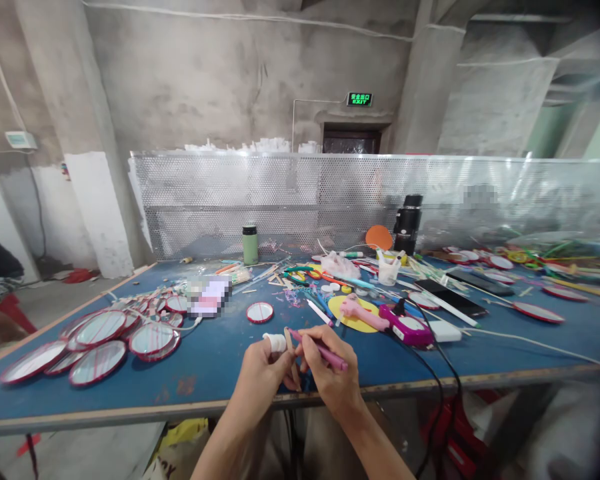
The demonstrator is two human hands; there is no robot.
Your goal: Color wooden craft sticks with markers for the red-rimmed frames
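Note:
My left hand (261,371) is closed on a thin wooden craft stick (289,341), held nearly upright above the table's front edge. A white wrap (276,343) covers one of its fingers. In my right hand (334,373) is a pink-purple marker (333,356), gripped like a pen, its tip end touching or very near the upper part of the stick. Ahead of my hands lies a small round red-rimmed mirror (259,313). A white pen with a pink end (320,312) rests just beyond my right hand.
Red-rimmed round mirrors (99,363) pile up at left, beside a phone (212,297) on a cable. At right, a pink and purple corded tool (411,328) lies partly over a yellow disc (354,325). A green bottle (250,245) and black flask (409,225) stand behind.

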